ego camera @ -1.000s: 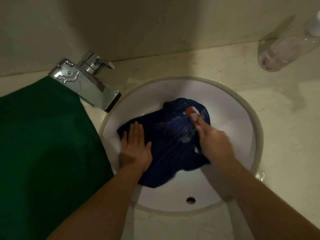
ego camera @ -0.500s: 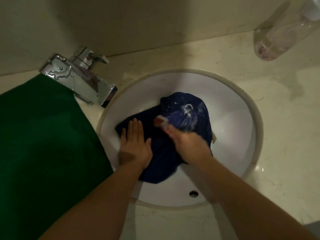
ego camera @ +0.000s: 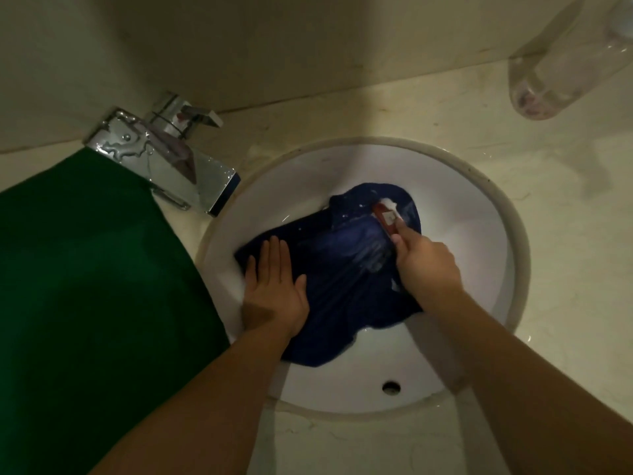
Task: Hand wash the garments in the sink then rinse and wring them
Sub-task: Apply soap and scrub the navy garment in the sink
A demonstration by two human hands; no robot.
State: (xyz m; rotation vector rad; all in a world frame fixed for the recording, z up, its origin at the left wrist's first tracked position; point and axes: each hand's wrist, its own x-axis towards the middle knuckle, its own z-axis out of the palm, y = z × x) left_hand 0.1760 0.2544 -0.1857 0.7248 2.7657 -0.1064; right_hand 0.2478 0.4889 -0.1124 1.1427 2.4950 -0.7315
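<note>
A dark blue garment [ego camera: 346, 289] lies wet and soapy in the round white sink [ego camera: 479, 214]. My left hand [ego camera: 274, 289] lies flat with straight fingers on the garment's left part, pressing it down. My right hand [ego camera: 424, 265] grips a reddish-brown scrub brush [ego camera: 387, 217] with white suds at its tip. The brush lies against the far right part of the garment.
A green cloth [ego camera: 85, 286] covers the counter on the left, up to the sink's rim. A chrome tap [ego camera: 164, 159] stands at the back left, its spout over the basin. A clear plastic bottle [ego camera: 561, 66] lies on the counter at the far right.
My right hand has pushed the brush from the garment's middle back out to its far right part. My left hand has stayed flat in place.
</note>
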